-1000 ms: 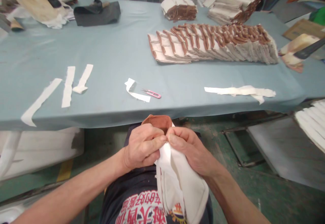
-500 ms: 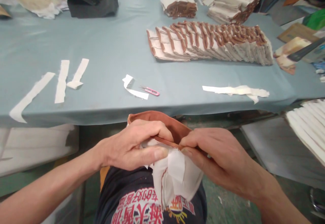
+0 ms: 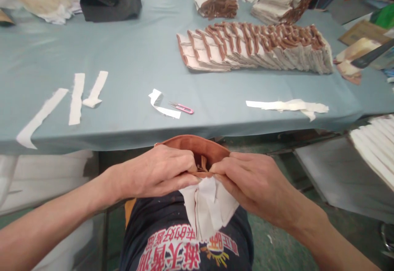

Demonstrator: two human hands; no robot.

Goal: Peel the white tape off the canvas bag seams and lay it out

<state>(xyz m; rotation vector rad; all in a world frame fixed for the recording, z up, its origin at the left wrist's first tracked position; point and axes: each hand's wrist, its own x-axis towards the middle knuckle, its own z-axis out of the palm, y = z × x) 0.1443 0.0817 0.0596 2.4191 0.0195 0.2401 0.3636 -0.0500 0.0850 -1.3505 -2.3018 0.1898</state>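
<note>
You're holding the brown-and-white fabric piece (image 3: 205, 195) just off the near edge of the bench (image 3: 129, 74), left hand (image 3: 163, 168) and right hand (image 3: 250, 181) both pinching its near rim, which is running crosswise between them.

Between the left hand (image 3: 163, 168) and the right hand (image 3: 255, 181), the mouth of the pouch (image 3: 211, 207) gapes; its brown rim arcs just beyond the grip, across the way to the table (image 3: 129, 74). Past the rim, nearly in line with the grip, the snips (image 3: 185, 108) and a curled strip (image 3: 168, 111) lie near the edge. Bare tabletop runs to either side of them, leftward to three strips (image 3: 76, 99), rightward to a bundle (image 3: 289, 106). Farther beyond and right, the row (image 3: 255, 49) bars the reach; left of it, a lane leads back toward the roll (image 3: 111, 6). Below the grip, the lap (image 3: 172, 242) closes the space.
</note>
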